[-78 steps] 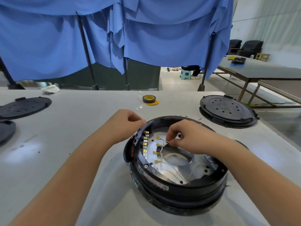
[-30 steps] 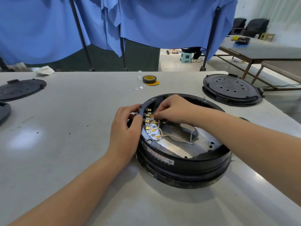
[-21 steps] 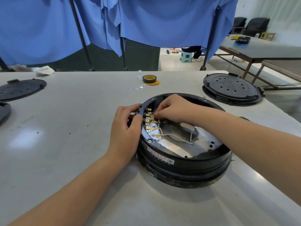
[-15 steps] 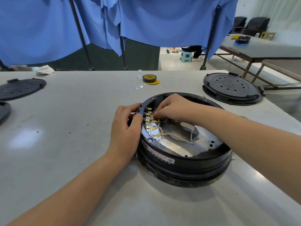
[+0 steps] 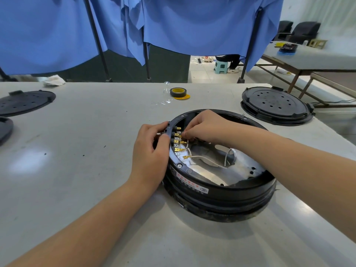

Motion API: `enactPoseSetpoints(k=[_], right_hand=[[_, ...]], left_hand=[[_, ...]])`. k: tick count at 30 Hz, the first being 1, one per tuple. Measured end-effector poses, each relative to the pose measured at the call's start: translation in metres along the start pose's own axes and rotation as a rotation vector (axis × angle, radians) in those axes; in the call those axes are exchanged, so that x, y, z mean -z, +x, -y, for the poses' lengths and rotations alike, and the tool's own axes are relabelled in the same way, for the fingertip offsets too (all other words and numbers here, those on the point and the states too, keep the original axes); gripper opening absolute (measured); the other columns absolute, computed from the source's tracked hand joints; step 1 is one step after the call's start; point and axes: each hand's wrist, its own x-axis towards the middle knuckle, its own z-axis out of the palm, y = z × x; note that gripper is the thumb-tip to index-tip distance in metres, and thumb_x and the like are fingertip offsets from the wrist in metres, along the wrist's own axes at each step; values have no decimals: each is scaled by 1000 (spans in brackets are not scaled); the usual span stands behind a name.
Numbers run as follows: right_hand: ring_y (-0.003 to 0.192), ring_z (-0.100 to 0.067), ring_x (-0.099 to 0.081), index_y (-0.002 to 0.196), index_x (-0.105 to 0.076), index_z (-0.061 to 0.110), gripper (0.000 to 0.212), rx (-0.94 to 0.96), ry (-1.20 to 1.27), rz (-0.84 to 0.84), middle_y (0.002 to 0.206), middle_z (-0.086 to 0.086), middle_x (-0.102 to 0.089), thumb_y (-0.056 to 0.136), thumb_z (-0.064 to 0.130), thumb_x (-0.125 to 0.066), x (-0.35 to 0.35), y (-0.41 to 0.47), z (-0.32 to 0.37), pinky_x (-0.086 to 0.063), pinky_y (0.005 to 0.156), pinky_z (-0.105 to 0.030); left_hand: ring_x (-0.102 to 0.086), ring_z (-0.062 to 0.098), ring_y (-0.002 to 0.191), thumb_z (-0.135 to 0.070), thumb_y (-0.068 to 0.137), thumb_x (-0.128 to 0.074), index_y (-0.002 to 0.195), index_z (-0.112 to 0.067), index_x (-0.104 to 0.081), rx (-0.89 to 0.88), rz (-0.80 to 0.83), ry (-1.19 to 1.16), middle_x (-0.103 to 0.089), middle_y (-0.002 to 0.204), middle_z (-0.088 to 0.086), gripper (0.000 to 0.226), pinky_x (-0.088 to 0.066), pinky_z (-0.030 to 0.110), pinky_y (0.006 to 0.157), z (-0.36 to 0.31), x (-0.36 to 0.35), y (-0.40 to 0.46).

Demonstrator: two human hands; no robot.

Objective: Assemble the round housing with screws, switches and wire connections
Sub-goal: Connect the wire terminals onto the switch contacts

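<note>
Blue drapes [image 5: 192, 22] behind grey table [image 5: 77, 132]

My left hand [image 5: 152, 151] grips the round housing [image 5: 217, 189] rim; my right hand [image 5: 204, 128] pinches a wire terminal [image 5: 182, 136] inside.

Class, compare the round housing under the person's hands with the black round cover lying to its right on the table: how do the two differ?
The round housing is deep and open on top, showing a metal plate, white wires and brass terminals; the black round cover is a flat, closed disc with small holes. Both hands work at the housing; nothing touches the cover. The housing carries a label; the cover shows none. Both are black, round and rest on the table.
</note>
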Motion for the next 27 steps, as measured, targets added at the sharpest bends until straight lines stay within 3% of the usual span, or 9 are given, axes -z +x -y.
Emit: enactPoseSetpoints(k=[11, 17, 21, 27], right_hand=[[59, -2, -56, 69, -74, 23, 11, 72, -2, -13, 60, 9, -65, 80, 25, -74, -1, 0, -3, -42, 50, -16], [43, 11, -52, 72, -74, 23, 10, 147, -10, -5, 46, 18, -61, 81, 21, -72, -2, 1, -4, -40, 41, -5], [53, 3, -56, 71, -74, 24, 10, 139, -34, -18, 56, 12, -66, 81, 25, -72, -3, 1, -5, -45, 49, -10], [75, -7, -63, 88, -72, 25, 9, 218, -126, -79, 79, 9, -69, 84, 31, -66, 3, -9, -8, -51, 69, -22]], left_hand=[[-53, -14, 91, -26, 82, -43, 118, -12, -65, -12, 5, 9, -56, 100, -10, 45, -40, 0, 72, 0, 0, 0], [-53, -18, 88, -24, 82, -43, 117, -10, -65, -16, 7, -4, -55, 99, -9, 44, -40, -1, 69, -1, 0, 0], [-53, -18, 88, -19, 87, -45, 117, -9, -64, -22, 14, -3, -55, 100, -8, 37, -40, -2, 68, 1, 0, 0], [-53, -17, 91, -9, 93, -47, 118, -9, -64, -21, 14, 22, -56, 102, -8, 30, -39, -1, 71, 4, 2, 1]])
